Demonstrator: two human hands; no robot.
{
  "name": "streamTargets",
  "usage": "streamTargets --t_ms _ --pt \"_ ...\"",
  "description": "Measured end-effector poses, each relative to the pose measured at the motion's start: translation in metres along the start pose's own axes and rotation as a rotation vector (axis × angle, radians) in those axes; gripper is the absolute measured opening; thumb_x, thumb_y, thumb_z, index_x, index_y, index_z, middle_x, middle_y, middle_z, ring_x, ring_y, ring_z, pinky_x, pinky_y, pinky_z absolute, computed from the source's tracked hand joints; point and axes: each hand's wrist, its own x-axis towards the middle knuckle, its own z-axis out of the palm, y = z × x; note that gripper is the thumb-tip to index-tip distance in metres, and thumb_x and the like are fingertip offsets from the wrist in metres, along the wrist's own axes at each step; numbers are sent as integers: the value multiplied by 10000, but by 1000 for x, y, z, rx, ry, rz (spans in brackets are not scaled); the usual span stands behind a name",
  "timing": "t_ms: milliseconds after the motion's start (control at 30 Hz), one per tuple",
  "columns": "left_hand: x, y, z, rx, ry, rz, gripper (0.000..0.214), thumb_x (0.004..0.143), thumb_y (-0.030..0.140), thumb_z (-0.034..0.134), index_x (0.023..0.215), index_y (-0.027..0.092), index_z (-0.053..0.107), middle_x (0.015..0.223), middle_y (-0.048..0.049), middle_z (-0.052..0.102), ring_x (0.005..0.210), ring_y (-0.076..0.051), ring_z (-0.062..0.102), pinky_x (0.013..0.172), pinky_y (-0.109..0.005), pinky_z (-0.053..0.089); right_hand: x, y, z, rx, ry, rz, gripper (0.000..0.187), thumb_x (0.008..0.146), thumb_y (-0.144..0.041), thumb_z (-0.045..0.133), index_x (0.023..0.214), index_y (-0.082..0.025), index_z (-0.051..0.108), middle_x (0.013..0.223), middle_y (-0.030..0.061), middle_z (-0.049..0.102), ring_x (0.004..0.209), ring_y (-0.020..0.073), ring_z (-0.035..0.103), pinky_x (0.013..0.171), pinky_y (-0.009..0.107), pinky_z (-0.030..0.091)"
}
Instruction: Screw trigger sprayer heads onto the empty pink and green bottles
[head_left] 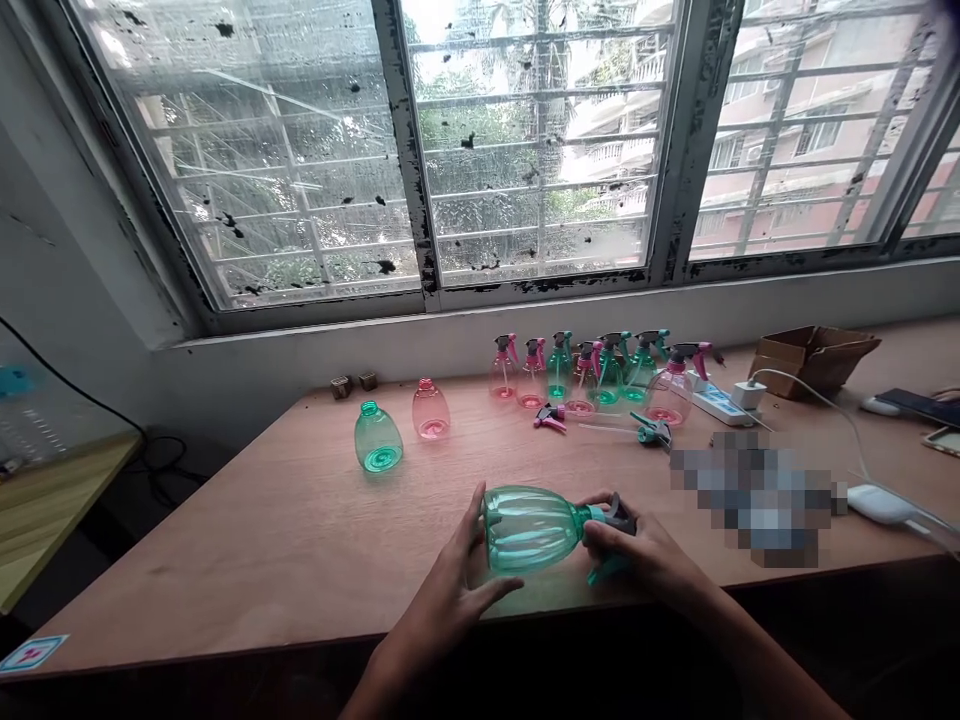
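A green spray bottle (529, 528) lies sideways in the air above the table's front edge, its base to the left. My right hand (637, 550) is closed around its neck and dark grey and teal spray head (619, 515). Beside the base, my left hand (469, 570) has its fingers stretched and its thumb apart below the bottle; whether it touches the base I cannot tell. Further back stand a green bottle (379, 440) and a pink bottle (431, 412), both without spray heads. A pink spray head (551, 418) and a teal spray head (652, 430) lie loose.
Several pink and green spray bottles (559, 370) with heads on stand near the window wall. To their right are a power strip (720, 400), a white charger (748, 395) with cable, and an open cardboard box (810, 360). A blurred patch (765, 500) covers something at the right.
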Motion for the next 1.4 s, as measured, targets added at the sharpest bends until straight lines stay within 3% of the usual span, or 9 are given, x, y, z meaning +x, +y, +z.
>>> streamTargets --t_ms 100,300,467,633,1033,1233,1400 --pt "0 0 1 -24 -21 18 1080 891 250 779 1669 371 41 1666 -75 427 1527 -306 413 1285 -537 239 0 3 0 2 -6 -6 516 755 -541 888 1041 -177 661 688 -25 694 590 170 655 574 295 525" --pt "-1 -1 1 -51 5 -7 1089 879 354 810 1679 301 74 1717 -111 315 1591 -349 254 1304 -556 153 0 0 1 -11 -15 -3 508 756 -525 897 1036 -167 668 672 -19 700 593 168 653 577 290 521" --pt "-1 -6 1 -54 -6 -6 1113 867 285 826 1673 350 60 1699 -96 355 1548 -343 362 1278 -547 270 -1 -4 2 -14 1 8 540 740 -557 896 1035 -170 662 684 -22 698 594 167 654 590 298 535" --pt "-2 -6 1 -33 -5 -9 1110 878 254 814 1670 370 44 1643 -109 433 1507 -343 428 1259 -569 301 -2 -6 3 -16 5 23 564 728 -568 900 1041 -164 663 700 -18 703 604 167 661 596 295 539" --pt "-4 -6 1 -47 -31 13 1108 900 240 797 1661 407 8 1618 -81 462 1488 -299 463 1263 -533 316 -2 -8 3 -19 -1 18 562 729 -568 900 1040 -163 665 690 -22 699 606 164 660 597 290 538" --pt "-3 -6 2 21 -16 27 1007 941 207 718 1655 424 41 1691 -61 359 1531 -297 399 1287 -541 241 0 -4 2 -14 -13 16 566 735 -556 902 1049 -154 657 682 -21 705 600 158 652 590 282 528" --pt "-2 -4 2 61 -25 20 1029 941 203 704 1656 414 -5 1654 -69 425 1509 -297 436 1279 -540 251 0 -1 1 -13 -16 9 553 750 -550 894 1056 -156 656 685 -24 704 609 155 648 596 281 528"
